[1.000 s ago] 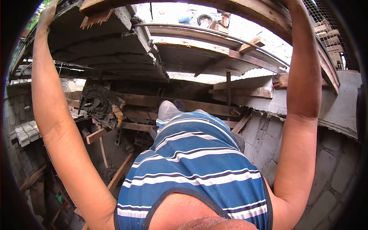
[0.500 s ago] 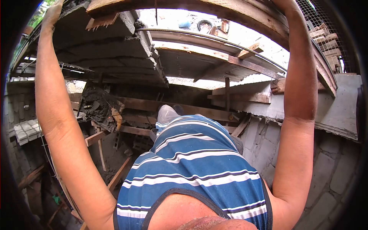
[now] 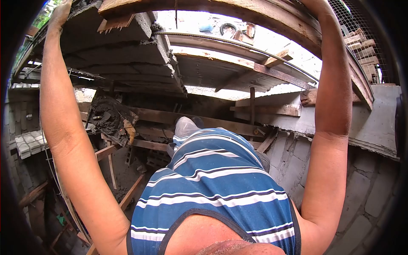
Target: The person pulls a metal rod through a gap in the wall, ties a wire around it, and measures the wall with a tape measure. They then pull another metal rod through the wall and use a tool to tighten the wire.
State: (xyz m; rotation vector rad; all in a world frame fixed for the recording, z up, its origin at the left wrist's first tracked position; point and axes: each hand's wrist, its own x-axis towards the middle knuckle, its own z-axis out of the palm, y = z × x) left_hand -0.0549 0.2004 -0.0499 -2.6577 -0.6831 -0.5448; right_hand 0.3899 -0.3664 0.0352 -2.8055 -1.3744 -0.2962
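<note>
- Two raised arms, one on each side of one striped tank top.
- Left hand: at the outer corner of one rough concrete slab; the fingers run out of view, so I cannot tell how open the grip is or whether it has hold.
- Right hand: at the upper edge of one long timber beam, towards its right end; its grip is cut off too, state unclear.
- The beam arches over the slab's inner edge, one splintered wood piece beneath its left end.
- One corrugated metal sheet lies beyond the slab's right edge.
- One heap of wet mortar, below the slab.
- One black ring, past the beam.
- One wire mesh at right, several wood offcuts behind it.
</note>
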